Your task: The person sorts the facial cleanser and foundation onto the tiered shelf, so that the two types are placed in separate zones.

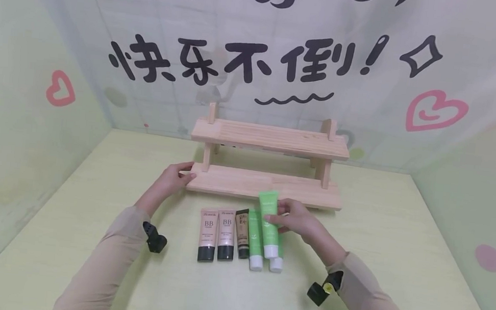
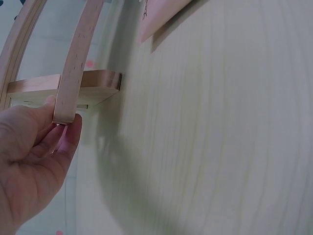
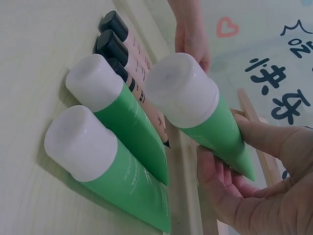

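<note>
A green tube with a white cap (image 1: 270, 226) is held by my right hand (image 1: 297, 221), thumb on one side and fingers on the other. It is raised over two more green tubes (image 3: 132, 127) lying on the table. My left hand (image 1: 172, 179) pinches the left end of the lower board of a two-tier wooden rack (image 1: 237, 181); in the left wrist view thumb and fingers (image 2: 72, 134) close round the board's end. To the left of the green tubes lie a small brown tube with a black cap (image 1: 242, 233) and two pink BB tubes (image 1: 207, 232).
The rack's upper board (image 1: 271, 137) stands behind the lower one, near the back wall sheet (image 1: 259, 28) with black lettering. The pale yellow table (image 1: 226, 301) runs between side walls with pink hearts. Wrist cameras (image 1: 154, 238) are strapped to both sleeves.
</note>
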Tool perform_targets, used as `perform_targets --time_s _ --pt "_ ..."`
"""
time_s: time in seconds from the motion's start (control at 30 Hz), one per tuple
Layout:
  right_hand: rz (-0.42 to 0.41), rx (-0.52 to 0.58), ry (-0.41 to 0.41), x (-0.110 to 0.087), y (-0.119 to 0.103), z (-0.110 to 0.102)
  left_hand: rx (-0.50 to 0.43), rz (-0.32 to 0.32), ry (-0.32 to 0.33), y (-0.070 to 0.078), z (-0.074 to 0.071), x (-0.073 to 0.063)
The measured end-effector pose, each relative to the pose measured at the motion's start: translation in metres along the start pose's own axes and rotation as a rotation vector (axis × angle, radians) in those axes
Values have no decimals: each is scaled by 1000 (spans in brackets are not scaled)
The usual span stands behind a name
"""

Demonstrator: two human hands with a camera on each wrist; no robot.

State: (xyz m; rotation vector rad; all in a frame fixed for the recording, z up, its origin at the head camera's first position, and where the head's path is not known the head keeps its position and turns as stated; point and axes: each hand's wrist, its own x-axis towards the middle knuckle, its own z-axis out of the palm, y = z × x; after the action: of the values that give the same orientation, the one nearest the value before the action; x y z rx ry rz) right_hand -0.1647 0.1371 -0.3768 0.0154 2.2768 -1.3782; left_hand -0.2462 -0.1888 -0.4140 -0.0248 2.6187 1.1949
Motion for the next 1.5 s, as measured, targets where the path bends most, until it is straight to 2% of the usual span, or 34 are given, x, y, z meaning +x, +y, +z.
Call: perform_targets --time_s 0.47,0.73,1.03,1.5 --pt "-11 3 -8 3 -6 5 2 30 9 -2 0 1" --pt "-11 12 -5 7 -10 9 -21 12 0 -2 0 0" --pt "-20 -12 -4 7 -17 12 -17 25 10 -2 0 0" --pt "-24 20 -13 13 -21 19 -25 22 11 -2 0 -1"
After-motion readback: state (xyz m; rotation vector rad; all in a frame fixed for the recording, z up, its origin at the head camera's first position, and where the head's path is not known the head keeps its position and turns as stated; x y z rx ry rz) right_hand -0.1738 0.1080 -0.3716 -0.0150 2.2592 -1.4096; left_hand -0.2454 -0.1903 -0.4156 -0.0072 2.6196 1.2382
